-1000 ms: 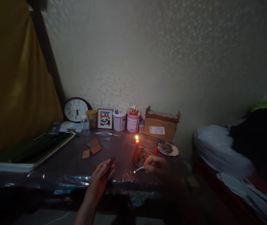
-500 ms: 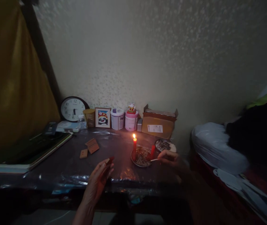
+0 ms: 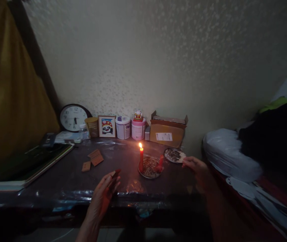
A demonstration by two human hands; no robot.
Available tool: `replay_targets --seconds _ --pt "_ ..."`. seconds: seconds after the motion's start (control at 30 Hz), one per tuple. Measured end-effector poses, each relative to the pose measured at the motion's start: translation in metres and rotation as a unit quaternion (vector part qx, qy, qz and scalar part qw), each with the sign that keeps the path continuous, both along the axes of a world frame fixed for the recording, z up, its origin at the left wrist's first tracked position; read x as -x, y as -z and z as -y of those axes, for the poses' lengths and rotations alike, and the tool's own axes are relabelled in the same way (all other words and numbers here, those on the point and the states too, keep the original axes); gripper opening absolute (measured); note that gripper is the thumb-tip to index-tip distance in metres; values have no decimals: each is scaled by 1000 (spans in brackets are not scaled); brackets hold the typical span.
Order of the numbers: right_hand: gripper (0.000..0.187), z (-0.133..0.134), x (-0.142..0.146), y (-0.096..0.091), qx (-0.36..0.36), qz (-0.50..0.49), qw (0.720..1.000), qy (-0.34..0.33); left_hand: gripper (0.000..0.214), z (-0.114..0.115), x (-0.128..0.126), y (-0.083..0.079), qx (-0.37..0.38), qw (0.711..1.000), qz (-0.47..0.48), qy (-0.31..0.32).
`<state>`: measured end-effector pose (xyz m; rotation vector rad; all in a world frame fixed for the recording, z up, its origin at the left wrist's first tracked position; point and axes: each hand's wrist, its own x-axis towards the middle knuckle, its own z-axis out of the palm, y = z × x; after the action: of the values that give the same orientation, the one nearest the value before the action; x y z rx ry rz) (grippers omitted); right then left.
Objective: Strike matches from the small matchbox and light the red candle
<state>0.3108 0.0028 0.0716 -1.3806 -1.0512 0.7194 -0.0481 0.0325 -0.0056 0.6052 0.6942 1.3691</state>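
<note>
A tall red candle (image 3: 141, 160) burns upright at the left side of a round metal plate (image 3: 150, 177) strewn with dark bits. A shorter red candle (image 3: 161, 160), unlit, stands at the plate's right side. Behind and to the right, another small plate (image 3: 167, 160) holds many dark-headed matchsticks (image 3: 181, 157). My right hand (image 3: 195, 164) is pinched at their pale ends; which stick is between the fingers is hard to make out. Left of the burning candle, my left hand (image 3: 105, 188) holds a small flat brown-red matchbox (image 3: 116, 173) between thumb and fingers.
Brown cardboard pieces (image 3: 96, 157) lie on the plastic-covered table (image 3: 57, 171). Along the wall stand a clock (image 3: 74, 117), a panda picture (image 3: 107, 126), tubs (image 3: 123, 127) and a cardboard box (image 3: 168, 131). A large book (image 3: 27, 168) lies left; bags (image 3: 229, 151) are piled right.
My right hand has moved from beside the candle plate, where it held a matchstick, back and right to the plate of matchsticks. My left hand keeps its hold, nearly still.
</note>
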Motion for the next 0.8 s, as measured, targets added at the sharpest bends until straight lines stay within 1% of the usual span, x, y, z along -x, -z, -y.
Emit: replay_targets --seconds 0.1,0.23,0.3,0.43,0.53,0.63,0.7,0.8 --pt "29 -12 -29 20 9 12 996 85 30 0 -2 -1 -3 1000 0 0" --pt "27 -32 -63 42 16 38 989 145 28 1 -9 -5 5 1000 1 4" --pt "27 -43 -78 48 20 55 984 167 26 2 -13 -6 11 1000 -2 12" --pt "23 -65 -101 53 33 103 973 205 26 2 -18 -4 8 999 -11 35" --pt "19 -81 -114 57 46 134 964 226 25 0 -19 0 13 999 -13 46" --pt "14 -94 -121 64 63 159 957 234 24 -2 -20 3 24 998 -13 52" --pt "12 -101 -122 68 75 172 954 233 24 -2 -20 4 30 998 -14 55" --pt "17 -110 -118 71 95 187 953 217 23 -4 -21 6 34 997 -18 62"
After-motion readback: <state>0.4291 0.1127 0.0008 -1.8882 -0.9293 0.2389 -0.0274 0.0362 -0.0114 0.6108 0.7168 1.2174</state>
